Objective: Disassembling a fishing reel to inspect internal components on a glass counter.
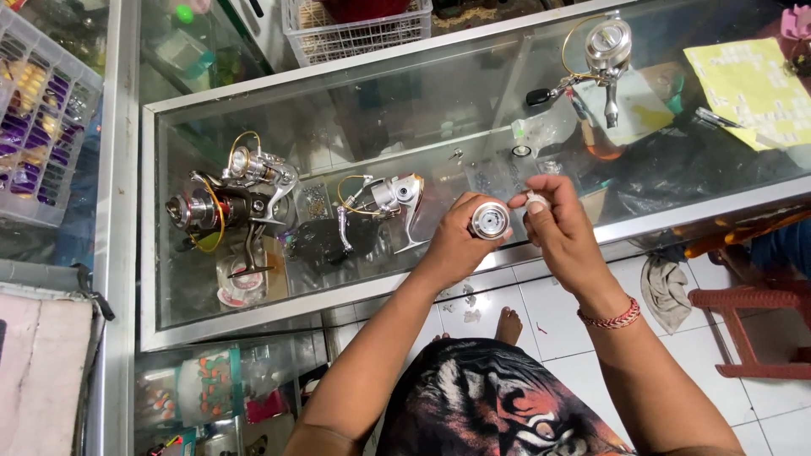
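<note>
Glass counter point(253, 110) fills most of my view, with three fishing reels sitting on it: a dark one point(221, 203) far left, a silver one point(384, 203) just left of my hands, another point(604, 55) up top. My left hand point(456, 245) has its fingers curled tight around a small silver spool point(490, 219) held over the counter's front edge. My right hand point(562, 232) pinches a tiny white part point(536, 201) just beside it.

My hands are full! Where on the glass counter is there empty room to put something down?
The glass counter has bare room along its far edge, between the two reels on the left and the upright reel. The near strip beside the left hand is crowded by another reel and a dark pouch. Small parts litter the middle-right, by the yellow paper.
</note>
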